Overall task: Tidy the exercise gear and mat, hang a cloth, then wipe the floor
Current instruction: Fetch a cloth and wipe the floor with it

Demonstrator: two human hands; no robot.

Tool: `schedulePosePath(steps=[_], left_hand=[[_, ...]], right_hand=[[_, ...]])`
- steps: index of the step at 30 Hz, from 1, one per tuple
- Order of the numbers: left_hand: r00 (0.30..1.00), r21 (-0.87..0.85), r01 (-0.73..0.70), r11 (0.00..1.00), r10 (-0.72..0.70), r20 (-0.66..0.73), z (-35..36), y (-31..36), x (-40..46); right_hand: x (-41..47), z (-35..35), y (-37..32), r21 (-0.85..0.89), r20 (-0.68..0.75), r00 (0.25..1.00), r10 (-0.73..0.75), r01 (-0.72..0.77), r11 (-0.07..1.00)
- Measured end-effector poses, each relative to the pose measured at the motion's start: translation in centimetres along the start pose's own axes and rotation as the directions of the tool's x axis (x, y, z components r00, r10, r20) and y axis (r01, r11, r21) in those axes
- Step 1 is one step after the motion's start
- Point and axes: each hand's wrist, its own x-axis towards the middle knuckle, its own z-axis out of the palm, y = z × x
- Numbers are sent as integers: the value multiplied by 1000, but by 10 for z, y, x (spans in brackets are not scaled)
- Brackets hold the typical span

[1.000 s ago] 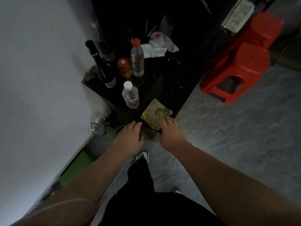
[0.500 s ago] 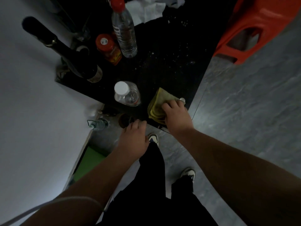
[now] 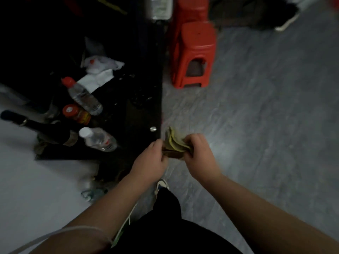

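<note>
A folded yellow-green cloth [image 3: 173, 143] is held in the air over the grey floor [image 3: 256, 143], just right of the black table's edge [image 3: 157, 99]. My right hand [image 3: 199, 153] grips its right side, fingers curled round the folds. My left hand [image 3: 155, 158] pinches its left side. The cloth's lower part is hidden between my hands.
On the black table stand two clear water bottles [image 3: 100, 139] [image 3: 82, 96], an orange-lidded jar [image 3: 76, 114], a dark wine bottle [image 3: 40, 128] and white tissues [image 3: 99, 74]. Stacked red stools [image 3: 194, 54] stand beyond. A white wall [image 3: 27, 180] is at the left. My shoe [image 3: 161, 185] is below.
The cloth left the table corner and now hangs over the floor. My left hand came off the table edge and took the cloth's other side. The view swung right.
</note>
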Motion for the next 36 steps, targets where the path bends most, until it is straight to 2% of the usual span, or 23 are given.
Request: schedulePosePath(steps=[3, 5, 7, 10, 12, 13, 15, 17, 18, 19, 23, 25, 26, 29, 31, 33, 34, 36], left_hand=[[992, -239, -94, 967, 110, 55, 28, 71, -21], [969, -318, -169, 933, 216, 117, 57, 120, -42], [922, -322, -275, 906, 344, 179, 91, 172, -69], [805, -361, -384, 850, 500, 320, 152, 252, -121], [737, -334, -402, 853, 518, 435, 198, 300, -160], [700, -343, -362, 867, 496, 514, 221, 324, -182], [577, -444, -122, 888, 428, 696, 266, 364, -228], [342, -465, 120, 877, 404, 849, 302, 397, -276], [251, -451, 145, 881, 408, 878, 317, 412, -299], [189, -439, 148, 886, 410, 892, 333, 425, -321], [73, -380, 47, 924, 376, 924, 396, 473, -385], [-28, -365, -37, 930, 364, 931, 421, 489, -412], [-51, -370, -73, 926, 367, 929, 433, 497, -423], [8, -404, -225, 886, 417, 909, 466, 525, -443], [5, -407, -270, 872, 424, 905, 488, 549, -447], [-58, -403, -252, 880, 402, 914, 510, 577, -441], [-98, -393, -255, 883, 381, 919, 520, 591, -436], [-198, -380, -275, 883, 335, 921, 539, 622, -426]], right_hand=[[-65, -68, 18, 192, -133, 966, 221, -194, 962], [-122, -115, 35, 317, -183, 924, 334, -266, 910], [-191, -160, 52, 437, -243, 880, 407, -275, 856], [-307, -221, 76, 601, -356, 784, 509, -226, 767], [-383, -249, 93, 680, -430, 679, 595, -190, 708], [-418, -261, 100, 714, -462, 622, 632, -161, 681], [-483, -282, 110, 779, -502, 516, 694, -79, 622], [-542, -299, 113, 822, -522, 420, 743, 13, 570], [-569, -306, 114, 824, -534, 373, 759, 25, 566], [-595, -311, 113, 815, -551, 313, 773, 0, 580], [-677, -320, 129, 713, -669, -1, 743, -281, 642], [-703, -322, 138, 683, -690, -79, 720, -400, 611], [-712, -323, 144, 688, -685, -100, 722, -414, 595], [-731, -338, 154, 772, -623, -172, 763, -291, 565], [-744, -353, 168, 869, -485, -208, 849, -9, 494], [-757, -370, 182, 865, -346, -131, 929, 340, 370], [-764, -378, 190, 830, -309, -86, 947, 462, 313], [-772, -394, 210, 747, -263, -49, 963, 621, 236]])
